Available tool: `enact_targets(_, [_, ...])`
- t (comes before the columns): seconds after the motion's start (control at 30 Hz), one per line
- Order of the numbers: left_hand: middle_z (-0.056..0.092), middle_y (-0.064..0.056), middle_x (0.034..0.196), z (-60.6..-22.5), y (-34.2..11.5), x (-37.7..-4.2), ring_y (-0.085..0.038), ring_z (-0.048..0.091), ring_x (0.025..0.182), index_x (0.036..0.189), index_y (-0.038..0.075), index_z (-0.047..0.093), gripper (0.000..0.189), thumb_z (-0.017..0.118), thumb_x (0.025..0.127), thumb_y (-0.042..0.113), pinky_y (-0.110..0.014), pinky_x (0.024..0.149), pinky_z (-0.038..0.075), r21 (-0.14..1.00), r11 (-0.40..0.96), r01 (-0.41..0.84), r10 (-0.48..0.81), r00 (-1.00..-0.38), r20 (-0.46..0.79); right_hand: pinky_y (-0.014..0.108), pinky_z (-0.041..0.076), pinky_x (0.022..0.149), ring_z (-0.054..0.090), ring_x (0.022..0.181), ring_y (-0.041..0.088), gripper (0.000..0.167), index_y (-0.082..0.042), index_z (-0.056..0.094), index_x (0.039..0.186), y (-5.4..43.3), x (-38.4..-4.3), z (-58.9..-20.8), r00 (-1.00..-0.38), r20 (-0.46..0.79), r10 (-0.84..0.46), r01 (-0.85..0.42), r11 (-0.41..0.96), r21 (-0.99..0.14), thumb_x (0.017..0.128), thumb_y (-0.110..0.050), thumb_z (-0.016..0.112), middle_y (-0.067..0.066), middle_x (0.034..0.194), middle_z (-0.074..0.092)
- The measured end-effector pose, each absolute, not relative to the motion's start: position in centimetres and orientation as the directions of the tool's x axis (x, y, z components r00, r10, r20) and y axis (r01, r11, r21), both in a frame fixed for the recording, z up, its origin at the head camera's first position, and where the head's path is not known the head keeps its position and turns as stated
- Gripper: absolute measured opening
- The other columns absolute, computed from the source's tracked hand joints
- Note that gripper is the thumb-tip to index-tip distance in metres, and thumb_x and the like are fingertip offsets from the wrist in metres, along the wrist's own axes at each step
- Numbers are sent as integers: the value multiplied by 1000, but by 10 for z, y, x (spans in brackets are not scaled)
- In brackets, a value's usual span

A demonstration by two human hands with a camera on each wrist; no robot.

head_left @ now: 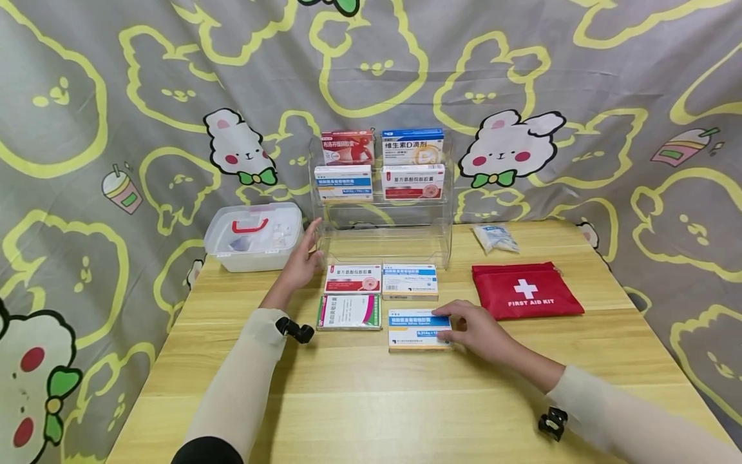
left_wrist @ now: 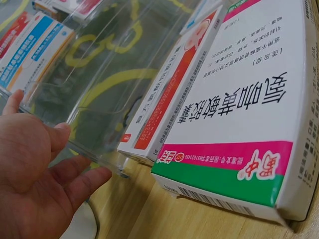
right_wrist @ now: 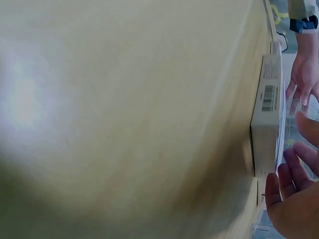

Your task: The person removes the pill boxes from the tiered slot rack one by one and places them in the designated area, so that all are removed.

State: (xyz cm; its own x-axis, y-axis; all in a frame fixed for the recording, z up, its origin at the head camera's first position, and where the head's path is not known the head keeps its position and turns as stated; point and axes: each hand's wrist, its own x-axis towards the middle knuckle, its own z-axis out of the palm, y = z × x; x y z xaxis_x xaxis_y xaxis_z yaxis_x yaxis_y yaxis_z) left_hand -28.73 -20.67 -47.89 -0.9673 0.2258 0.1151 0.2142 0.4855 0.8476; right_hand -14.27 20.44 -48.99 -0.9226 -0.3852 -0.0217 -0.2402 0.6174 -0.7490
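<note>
My left hand [head_left: 301,261] reaches to the left side of a clear tiered rack [head_left: 382,233]. Its fingers are extended along the rack's side; whether they bear on it I cannot tell. My right hand [head_left: 478,328] is at the right end of a blue-and-white medicine box [head_left: 414,330] lying on the table. Its thumb and fingers stand apart over that box, overlapping its corner. Behind lie another blue-and-white box [head_left: 409,283], a red-and-white box [head_left: 352,280] and a green-and-magenta-edged white box [left_wrist: 234,104]. In the right wrist view, the near box [right_wrist: 268,104] shows its barcoded side.
The rack's upper tiers hold a red box [head_left: 348,148], a vitamin D box [head_left: 413,148], a blue-and-white box [head_left: 344,183] and a red-and-white box [head_left: 413,183]. A lidded plastic case [head_left: 255,238] stands left; a red first aid pouch [head_left: 526,291] and a small packet [head_left: 495,238] lie right.
</note>
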Motion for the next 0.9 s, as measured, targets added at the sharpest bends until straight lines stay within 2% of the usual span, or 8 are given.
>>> enact_targets(0.1, [17,-22,170,-478,-206,-287,-43,57,122,165,44,11,81,45,107,-3,-28,56,45,850,482,211,224,-968,113,35,52,89,56,107,19,41,-22,75,125,202,-135,-490,-915,-17,-402,-260,621,-739,85,-25,86,-3,126,67])
enact_targets(0.27, [16,-21,170,-477,-205,-287,-43,50,133,165,44,11,81,45,107,-3,-27,57,45,852,484,202,222,-969,104,39,52,98,55,116,18,38,-29,76,119,200,-128,-491,-911,-19,-412,-271,632,-726,83,-25,88,-8,126,65])
enact_targets(0.33, [16,-21,170,-477,-205,-286,-43,50,133,164,44,11,81,45,107,-3,-27,57,45,850,486,201,220,-970,103,36,52,96,54,117,17,40,-31,76,119,200,-127,-493,-906,-19,-422,-281,635,-719,82,-26,89,-10,125,64])
enact_targets(0.4, [17,-21,170,-478,-205,-286,-43,56,126,164,44,11,81,44,107,-3,-27,57,45,849,489,200,218,-970,103,33,52,93,53,117,16,41,-31,76,120,200,-127,-494,-900,-17,-435,-295,640,-710,82,-26,89,-11,124,63])
enact_targets(0.53, [17,-21,170,-478,-205,-287,-42,56,126,164,45,11,82,45,107,-3,-28,57,45,847,492,201,218,-970,103,31,51,91,51,117,16,41,-32,76,120,200,-127,-496,-892,-18,-452,-313,644,-698,82,-25,89,-11,123,62])
enact_targets(0.73, [16,-21,170,-478,-205,-286,-40,40,145,165,43,11,81,45,107,-3,-40,65,53,844,499,197,217,-971,98,37,51,96,52,118,18,38,-31,76,118,201,-129,-498,-888,-4,-459,-327,639,-696,82,-26,89,-8,122,62])
enact_targets(0.8, [16,-21,170,-478,-205,-286,-40,39,146,165,41,10,80,45,107,-3,-42,67,54,843,499,198,218,-971,99,38,51,96,52,118,18,37,-30,76,118,201,-130,-498,-887,-6,-462,-326,636,-699,83,-26,88,-8,122,62])
enact_targets(0.9, [17,-22,169,-478,-205,-287,-41,40,145,166,39,10,80,45,107,-3,-39,65,54,843,498,203,218,-970,104,37,50,96,52,118,18,36,-30,76,117,201,-131,-498,-885,-10,-465,-327,636,-699,83,-27,88,-8,122,62])
